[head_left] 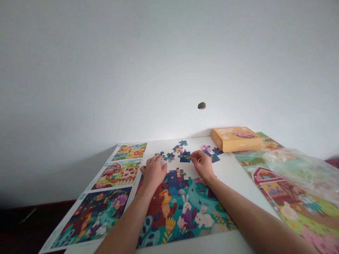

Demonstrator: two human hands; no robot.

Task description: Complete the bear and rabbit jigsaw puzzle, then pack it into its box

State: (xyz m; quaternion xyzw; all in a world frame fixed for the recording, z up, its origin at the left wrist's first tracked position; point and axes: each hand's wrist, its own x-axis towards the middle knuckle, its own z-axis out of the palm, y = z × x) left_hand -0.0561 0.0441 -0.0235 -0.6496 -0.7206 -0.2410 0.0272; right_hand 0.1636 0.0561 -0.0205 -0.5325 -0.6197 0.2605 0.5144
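Observation:
A partly joined jigsaw puzzle (182, 208) with a bear and white rabbits lies between my forearms. Above its upper edge, my right hand (202, 165) pinches a dark blue jigsaw piece (185, 157) by its right side. My left hand (154, 171) rests palm down at the puzzle's upper left, its fingers spread and the fingertips close to loose pieces (169, 156). More loose pieces (206, 149) lie just beyond my right hand, some partly hidden by it.
An orange puzzle box (237, 138) stands at the back right near the white wall (169, 70). On the left lies a sheet of printed pictures (120, 173). To the right, clear plastic wrapping (299, 169) covers part of a finished-looking farm puzzle (288, 197).

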